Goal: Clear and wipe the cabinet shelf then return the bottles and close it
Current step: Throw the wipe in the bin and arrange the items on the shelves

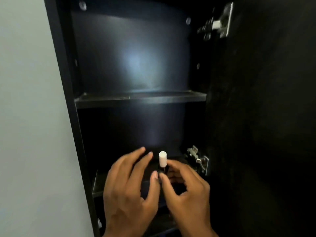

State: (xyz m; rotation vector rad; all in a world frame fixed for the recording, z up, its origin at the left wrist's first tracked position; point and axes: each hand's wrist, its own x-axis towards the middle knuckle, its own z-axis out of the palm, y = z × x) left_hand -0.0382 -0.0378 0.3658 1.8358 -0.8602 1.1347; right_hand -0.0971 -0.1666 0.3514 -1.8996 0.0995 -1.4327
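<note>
Two bare hands are showing in my head-camera feed, both reaching into the tall black cabinet (68, 103) whose door (265, 117) is standing open on the right. I am seeing the left hand (130, 190) hovering with its fingers spread loosely, the thumb tip nearly meeting the thumb of the right hand (186, 194). The right hand is curling around the dark body of a small bottle with a white cylindrical cap (162, 159); the cap is standing upright between the two hands, poking above the fingers. The bottle's body is so dark against the interior that I cannot tell exactly how tightly the fingers are closing on it, though they are wrapping its lower part. The bottle is sitting at the lower shelf (99, 185), toward its middle front, and whether its base is touching the shelf is hidden from me. Above it, the upper shelf (140, 100) is lying bare, with a soft glare glowing on the back panel. Two silver metal hinges are glinting on the door side, one near the top (225, 21) and one just right of the right hand (198, 159). A pale grey wall (25, 117) is filling the left.
</note>
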